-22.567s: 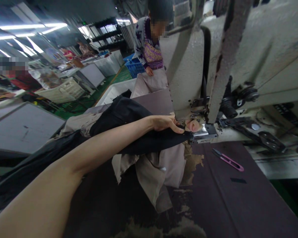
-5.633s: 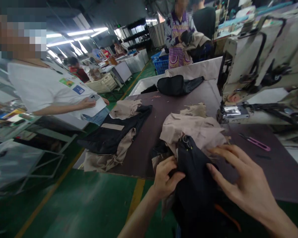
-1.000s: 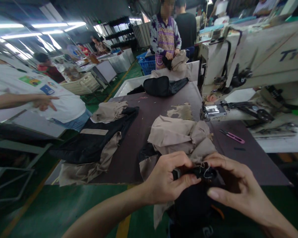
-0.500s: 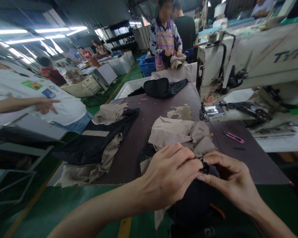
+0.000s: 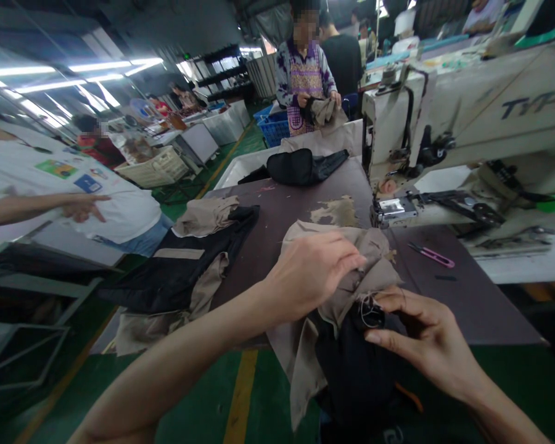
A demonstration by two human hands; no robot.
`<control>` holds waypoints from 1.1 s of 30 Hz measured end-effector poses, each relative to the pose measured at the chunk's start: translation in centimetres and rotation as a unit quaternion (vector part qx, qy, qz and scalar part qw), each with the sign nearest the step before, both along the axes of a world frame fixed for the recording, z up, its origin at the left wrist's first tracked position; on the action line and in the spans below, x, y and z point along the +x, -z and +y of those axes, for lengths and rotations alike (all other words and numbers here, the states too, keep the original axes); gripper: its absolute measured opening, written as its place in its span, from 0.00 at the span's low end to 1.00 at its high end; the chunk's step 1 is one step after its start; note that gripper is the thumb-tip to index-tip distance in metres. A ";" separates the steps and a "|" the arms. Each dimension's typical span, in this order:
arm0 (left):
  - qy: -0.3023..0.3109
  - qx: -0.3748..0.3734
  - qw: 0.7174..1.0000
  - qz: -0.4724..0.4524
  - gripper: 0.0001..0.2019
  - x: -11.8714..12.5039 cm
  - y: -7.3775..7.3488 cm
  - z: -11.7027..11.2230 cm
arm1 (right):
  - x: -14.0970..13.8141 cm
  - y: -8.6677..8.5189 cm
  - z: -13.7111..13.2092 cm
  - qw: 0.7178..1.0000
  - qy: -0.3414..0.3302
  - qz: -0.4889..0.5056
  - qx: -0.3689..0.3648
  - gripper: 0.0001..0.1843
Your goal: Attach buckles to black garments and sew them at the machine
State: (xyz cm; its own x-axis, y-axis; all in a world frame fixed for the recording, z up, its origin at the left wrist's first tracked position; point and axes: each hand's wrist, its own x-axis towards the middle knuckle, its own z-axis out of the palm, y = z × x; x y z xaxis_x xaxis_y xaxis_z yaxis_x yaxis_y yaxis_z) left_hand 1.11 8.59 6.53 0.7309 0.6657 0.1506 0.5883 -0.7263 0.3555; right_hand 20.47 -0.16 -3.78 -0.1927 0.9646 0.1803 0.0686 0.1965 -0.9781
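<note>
My right hand (image 5: pixel 428 339) grips the black part of a fabric piece (image 5: pixel 351 364) between thumb and fingers. A dark gathered end with loose pale threads (image 5: pixel 370 311) shows at its fingertips. My left hand (image 5: pixel 312 271) is raised over beige cloth (image 5: pixel 379 253) joined to the black fabric. Its fingertips are pinched together, and whatever is between them is too small to make out. The lower edge of the fabric piece hangs over the table's front edge.
A sewing machine (image 5: pixel 462 135) stands at the right, with pink thread snips (image 5: pixel 431 254) beside it. Another black and beige fabric piece (image 5: pixel 198 271) lies at the left. A person in white (image 5: pixel 74 185) stands left; another (image 5: pixel 309 80) handles fabric beyond the table (image 5: pixel 268 222).
My left hand has come away from the gathered end, moving up and left. The right hand keeps its hold, and the loose threads now show. The person at the back has shifted the cloth slightly.
</note>
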 end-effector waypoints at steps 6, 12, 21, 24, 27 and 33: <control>0.096 -0.052 0.993 0.034 0.15 2.1 -0.9 -1.5 | -0.3 -0.1 0.3 1.000 0.009 -0.019 0.013 0.06; 0.178 -0.304 0.932 -0.088 0.09 2.5 -2.1 -3.1 | -0.3 -0.6 0.6 0.999 0.039 0.011 0.026 0.12; 0.105 -0.280 0.941 0.159 0.05 -6.3 3.2 -5.4 | 0.2 0.3 0.4 0.999 0.035 0.017 0.017 0.09; 0.073 -0.223 0.959 0.159 0.08 -6.5 3.3 -5.4 | 0.1 0.1 0.4 0.999 0.021 0.024 0.024 0.09; 0.040 -0.133 0.990 0.003 0.07 -4.3 1.3 -5.1 | 0.1 -0.2 0.3 0.999 0.009 0.019 0.030 0.09; 0.102 0.052 0.993 -0.014 0.08 -0.8 0.5 -4.5 | 0.0 -0.4 0.0 0.997 0.015 0.017 0.068 0.11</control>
State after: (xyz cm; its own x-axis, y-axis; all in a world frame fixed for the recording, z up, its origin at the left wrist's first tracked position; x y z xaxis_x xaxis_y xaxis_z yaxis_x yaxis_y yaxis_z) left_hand 0.32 4.06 6.01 0.8439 0.4838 0.2319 0.4160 -0.8630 0.2867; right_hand 20.51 -0.18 -3.36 -0.1557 0.9359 0.3160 0.0440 0.3262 -0.9443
